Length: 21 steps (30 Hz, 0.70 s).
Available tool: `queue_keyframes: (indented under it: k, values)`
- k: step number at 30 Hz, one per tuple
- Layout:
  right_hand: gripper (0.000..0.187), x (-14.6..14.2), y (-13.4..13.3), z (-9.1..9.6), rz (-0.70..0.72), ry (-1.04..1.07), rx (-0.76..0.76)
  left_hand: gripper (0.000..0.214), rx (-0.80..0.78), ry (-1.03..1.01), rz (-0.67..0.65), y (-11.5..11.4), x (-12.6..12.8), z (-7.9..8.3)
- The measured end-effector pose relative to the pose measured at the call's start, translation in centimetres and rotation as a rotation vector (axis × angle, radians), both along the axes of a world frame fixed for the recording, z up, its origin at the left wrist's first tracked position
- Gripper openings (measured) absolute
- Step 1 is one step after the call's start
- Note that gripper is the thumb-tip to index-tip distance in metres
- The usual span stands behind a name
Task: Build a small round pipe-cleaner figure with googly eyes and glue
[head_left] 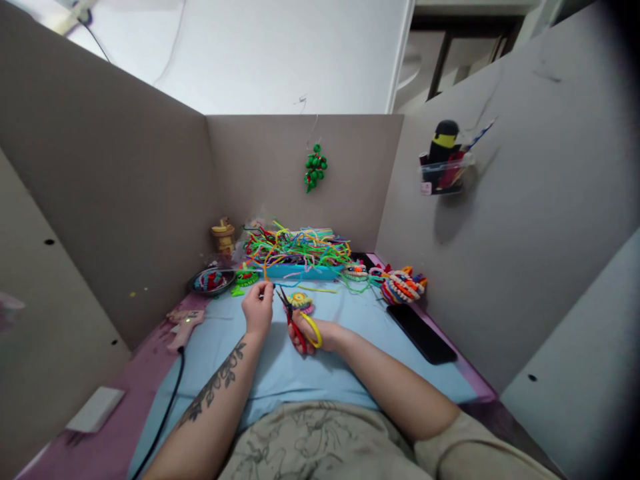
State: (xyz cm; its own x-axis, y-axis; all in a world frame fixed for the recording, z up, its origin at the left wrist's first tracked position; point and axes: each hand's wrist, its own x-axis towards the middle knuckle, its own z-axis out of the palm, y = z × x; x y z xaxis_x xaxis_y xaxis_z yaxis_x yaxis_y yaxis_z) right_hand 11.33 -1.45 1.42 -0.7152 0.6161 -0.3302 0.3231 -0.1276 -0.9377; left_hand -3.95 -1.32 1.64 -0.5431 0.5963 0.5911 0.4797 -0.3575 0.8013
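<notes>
Grey board walls [125, 200] close the place on three sides, and a light blue mat [350, 333] covers most of the surface [145, 380] in the lower half of the frame. At the far edge of the mat, about the middle of the frame, lies a big heap of pipe cleaners [300, 250] in many colours. A dark phone [421, 333] rests flat on the mat to the right of the centre.

Both forearms come up from the bottom edge and meet just below the heap. The right hand [313, 335] has its grip closed through the yellow and red handles of the scissors [299, 321]. The blades are a little apart and point up towards the left hand [259, 308]. The grip of that hand is pinched shut on a thin strand [265, 273], which seems to run up into the heap, though it is too small to be sure. Just beside the blades lies a small round woven piece [301, 301].

I judge this as a cutting step, with the blades near the strand but not yet closed on it. A clean cut calls for the strand held taut and the blades brought squarely across it, clear of the pinching fingertips.
</notes>
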Motion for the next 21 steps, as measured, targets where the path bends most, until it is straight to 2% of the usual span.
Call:
queue_keyframes:
  k: [4,9,15,21]
  values:
    - [0.061,-0.2,0.0,0.2,-0.030,-0.056,0.013,0.022,0.033,0.167,0.040,-0.3,-0.2,0.1]
    - [0.063,-0.3,0.4,0.3,-0.095,-0.033,0.046,0.020,0.014,0.276,-0.084,-0.5,0.5,0.0]
    - [0.065,-0.2,1.1,-0.4,-0.108,0.002,0.092,0.020,-0.072,0.144,-0.222,-0.2,0.7,-0.1]
    - [0.060,-0.7,0.8,0.2,-0.181,-0.036,0.125,0.021,-0.113,0.054,-0.262,-0.2,0.5,-0.1]
